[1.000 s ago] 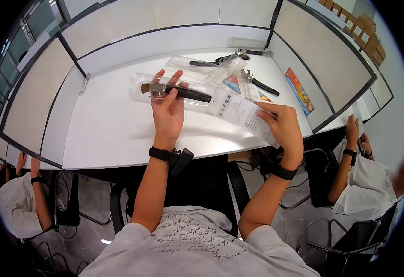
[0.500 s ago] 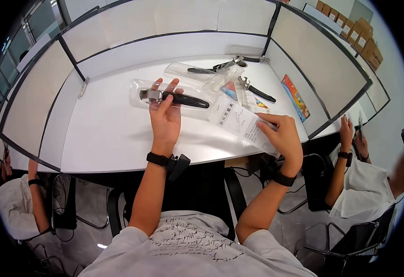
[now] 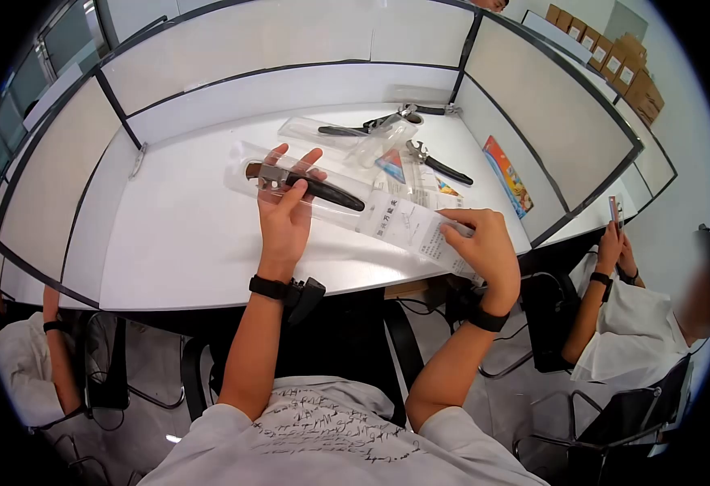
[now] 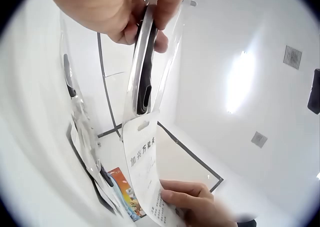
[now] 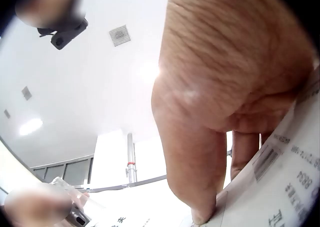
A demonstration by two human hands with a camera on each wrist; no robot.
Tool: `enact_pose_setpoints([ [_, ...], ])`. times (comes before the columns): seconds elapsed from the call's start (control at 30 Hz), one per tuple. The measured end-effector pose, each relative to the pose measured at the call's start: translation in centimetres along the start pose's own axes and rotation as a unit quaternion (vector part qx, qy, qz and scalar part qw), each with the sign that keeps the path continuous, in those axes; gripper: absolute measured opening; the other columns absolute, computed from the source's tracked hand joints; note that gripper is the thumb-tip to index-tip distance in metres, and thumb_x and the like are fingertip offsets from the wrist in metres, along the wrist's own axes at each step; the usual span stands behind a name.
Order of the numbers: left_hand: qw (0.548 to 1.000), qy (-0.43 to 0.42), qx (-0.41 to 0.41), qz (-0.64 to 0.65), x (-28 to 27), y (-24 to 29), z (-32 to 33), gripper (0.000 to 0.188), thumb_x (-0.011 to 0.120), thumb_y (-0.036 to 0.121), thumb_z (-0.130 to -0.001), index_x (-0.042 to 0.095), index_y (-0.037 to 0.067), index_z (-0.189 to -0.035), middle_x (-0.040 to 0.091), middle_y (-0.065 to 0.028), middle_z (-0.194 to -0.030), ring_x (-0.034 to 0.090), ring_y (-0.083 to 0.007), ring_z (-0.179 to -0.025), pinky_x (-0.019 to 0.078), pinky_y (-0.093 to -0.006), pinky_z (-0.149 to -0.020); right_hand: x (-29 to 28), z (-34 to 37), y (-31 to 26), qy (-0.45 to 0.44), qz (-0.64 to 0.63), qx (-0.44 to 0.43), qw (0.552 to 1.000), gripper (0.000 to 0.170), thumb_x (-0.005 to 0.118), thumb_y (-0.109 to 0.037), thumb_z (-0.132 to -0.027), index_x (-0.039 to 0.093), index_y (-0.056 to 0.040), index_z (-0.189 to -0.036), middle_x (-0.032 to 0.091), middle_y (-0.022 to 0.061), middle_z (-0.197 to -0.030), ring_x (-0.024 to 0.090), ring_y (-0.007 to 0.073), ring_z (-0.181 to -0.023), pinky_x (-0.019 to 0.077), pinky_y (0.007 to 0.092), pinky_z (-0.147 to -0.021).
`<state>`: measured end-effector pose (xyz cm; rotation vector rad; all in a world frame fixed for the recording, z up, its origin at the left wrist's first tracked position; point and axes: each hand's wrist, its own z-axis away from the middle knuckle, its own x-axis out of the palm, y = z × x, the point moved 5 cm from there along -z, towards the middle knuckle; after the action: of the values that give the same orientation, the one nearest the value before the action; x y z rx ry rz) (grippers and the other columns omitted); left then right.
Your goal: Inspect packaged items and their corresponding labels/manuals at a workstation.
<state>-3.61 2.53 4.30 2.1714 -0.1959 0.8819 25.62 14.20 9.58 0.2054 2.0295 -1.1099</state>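
In the head view my left hand (image 3: 284, 231) holds a clear plastic blister shell (image 3: 238, 166) from below, thumb across its front and fingers behind. A tool with a black handle (image 3: 335, 194) and a metal head (image 3: 272, 176) lies inside the shell, its head at the left. My right hand (image 3: 489, 251) pinches the lower right part of a white printed card (image 3: 404, 223), thumb on the printed face. The card's hanging-hole end meets the handle end of the shell. In the left wrist view the handle (image 4: 145, 82) shows edge-on between the shell's walls, above the card (image 4: 145, 162).
Toward the back right of the white table (image 3: 177, 243) lie empty clear shells (image 3: 306, 128), black-handled tools (image 3: 444, 168) and printed cards. A colourful card (image 3: 507, 178) leans near the right partition (image 3: 549, 130). Low partitions enclose the table; other people sit on both sides.
The blister shell with the tool has tilted a little, its handle end now lower in the head view. Both hands keep their grip; the whole scene has shifted slightly left in view.
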Motion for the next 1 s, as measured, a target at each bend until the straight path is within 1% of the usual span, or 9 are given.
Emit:
enact_pose_setpoints([
  [0.3, 1.000, 0.015, -0.018, -0.013, -0.2, -0.1, 0.3, 0.061, 0.059, -0.003, -0.104, 0.038, 0.006, -0.160, 0.056, -0.0313, -0.154, 0.068, -0.0265, -0.124, 0.0496, -0.0413, -0.115, -0.4, 0.3, 0.2, -0.005, -0.011, -0.006, 1.000, 0.035, 0.077, -0.016, -0.085, 0.080, 0.0047, -0.114, 0.079, 0.0262, -0.089, 0.075, 0.0255, -0.071, 0.0572, 0.0357, -0.071],
  [0.37, 0.998, 0.047, 0.001, 0.028, -0.9, 0.1, 0.0, 0.058, 0.059, -0.006, -0.103, 0.040, 0.007, -0.156, 0.057, -0.0329, -0.152, 0.069, -0.0285, -0.123, 0.0519, -0.0429, -0.113, -0.7, 0.4, 0.3, 0.003, -0.011, 0.006, 1.000, 0.034, 0.076, -0.020, -0.084, 0.082, 0.0004, -0.111, 0.078, 0.0266, -0.088, 0.077, 0.0344, -0.074, 0.0591, 0.0369, -0.075],
  [0.53, 0.998, 0.051, -0.008, 0.038, -0.9, 0.3, 0.0, 0.057, 0.057, -0.007, -0.102, 0.042, 0.008, -0.155, 0.055, -0.0328, -0.154, 0.069, -0.0284, -0.123, 0.0501, -0.0442, -0.115, -1.0, 0.4, 0.7, 0.025, -0.014, 0.017, 0.999, 0.033, 0.077, -0.021, -0.083, 0.083, 0.0018, -0.106, 0.075, 0.0265, -0.081, 0.075, 0.0303, -0.066, 0.0593, 0.0363, -0.071],
  [0.77, 0.997, 0.069, -0.038, -0.010, -1.5, -0.3, -0.1, 0.058, 0.058, -0.003, -0.101, 0.041, 0.005, -0.155, 0.059, -0.0334, -0.149, 0.069, -0.0284, -0.117, 0.0541, -0.0405, -0.110, -2.7, 1.5, -0.7, 0.060, -0.059, -0.004, 0.996, 0.030, 0.080, -0.016, -0.085, 0.082, 0.0050, -0.105, 0.079, 0.0202, -0.082, 0.071, 0.0176, -0.066, 0.0564, 0.0320, -0.070],
  [0.8, 0.995, 0.086, -0.042, -0.026, -1.6, -0.4, 0.0, 0.057, 0.057, -0.003, -0.101, 0.040, 0.005, -0.155, 0.062, -0.0337, -0.145, 0.072, -0.0308, -0.115, 0.0580, -0.0413, -0.104, -2.9, 1.5, -0.8, 0.060, -0.060, -0.007, 0.996, 0.030, 0.080, -0.016, -0.085, 0.082, 0.0050, -0.105, 0.079, 0.0202, -0.082, 0.071, 0.0176, -0.066, 0.0564, 0.0320, -0.070],
  [0.9, 0.995, 0.078, -0.055, -0.037, -1.4, -0.5, 0.0, 0.057, 0.055, -0.002, -0.103, 0.038, 0.006, -0.156, 0.062, -0.0341, -0.144, 0.072, -0.0330, -0.118, 0.0605, -0.0427, -0.101, -3.2, 1.8, -0.8, 0.056, -0.056, -0.023, 0.997, 0.028, 0.081, -0.016, -0.086, 0.082, 0.0048, -0.104, 0.080, 0.0179, -0.083, 0.069, 0.0147, -0.066, 0.0550, 0.0300, -0.068],
  [0.93, 0.991, 0.106, -0.061, -0.051, -1.0, -0.3, 0.1, 0.056, 0.054, 0.000, -0.104, 0.037, 0.008, -0.157, 0.063, -0.0333, -0.145, 0.073, -0.0328, -0.120, 0.0620, -0.0368, -0.083, -3.3, 1.8, -0.9, 0.055, -0.078, -0.024, 0.995, 0.027, 0.081, -0.015, -0.086, 0.082, 0.0049, -0.104, 0.080, 0.0171, -0.083, 0.069, 0.0138, -0.066, 0.0547, 0.0294, -0.068],
  [0.97, 0.991, 0.094, -0.070, -0.059, -1.5, -0.2, 0.1, 0.057, 0.054, 0.002, -0.105, 0.037, 0.008, -0.158, 0.064, -0.0316, -0.144, 0.073, -0.0312, -0.120, 0.0547, -0.0305, -0.067, -3.3, 1.9, -0.8, 0.054, -0.101, -0.022, 0.993, 0.026, 0.081, -0.015, -0.086, 0.082, 0.0050, -0.103, 0.081, 0.0162, -0.083, 0.068, 0.0128, -0.066, 0.0543, 0.0288, -0.067],
  [1.0, 0.991, 0.096, -0.069, -0.061, -1.3, -0.2, 0.1, 0.057, 0.054, 0.002, -0.105, 0.037, 0.008, -0.158, 0.065, -0.0310, -0.144, 0.073, -0.0306, -0.119, 0.0502, -0.0290, -0.063, -3.3, 1.9, -0.8, 0.055, -0.099, -0.028, 0.993, 0.025, 0.081, -0.014, -0.087, 0.082, 0.0049, -0.104, 0.081, 0.0147, -0.082, 0.068, 0.0121, -0.066, 0.0543, 0.0286, -0.067],
])
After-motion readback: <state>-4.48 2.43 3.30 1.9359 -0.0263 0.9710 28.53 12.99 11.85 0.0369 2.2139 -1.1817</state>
